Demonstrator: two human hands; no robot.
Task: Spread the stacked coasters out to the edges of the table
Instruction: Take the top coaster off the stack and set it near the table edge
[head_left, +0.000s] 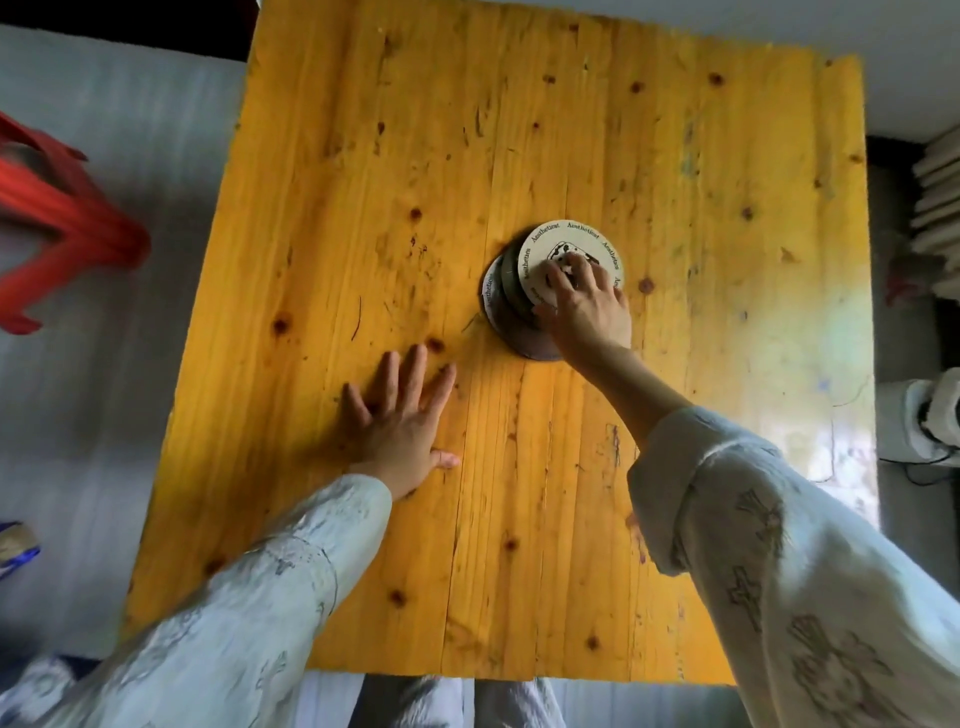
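A stack of round coasters (511, 291) stands near the middle of the yellow wooden table (363, 182). The top coaster (545, 244) is pale with black lettering around its rim and sits shifted to the right of the darker ones below. My right hand (584, 306) rests on that top coaster, fingertips on its face and thumb at its near edge. My left hand (402, 415) lies flat on the bare wood, fingers spread, to the near left of the stack and apart from it.
A red plastic stool (62, 228) stands on the floor left of the table. Pale stacked slats (935, 208) and a white device (919, 415) sit to the right. The table's near edge (519, 678) is close to my body.
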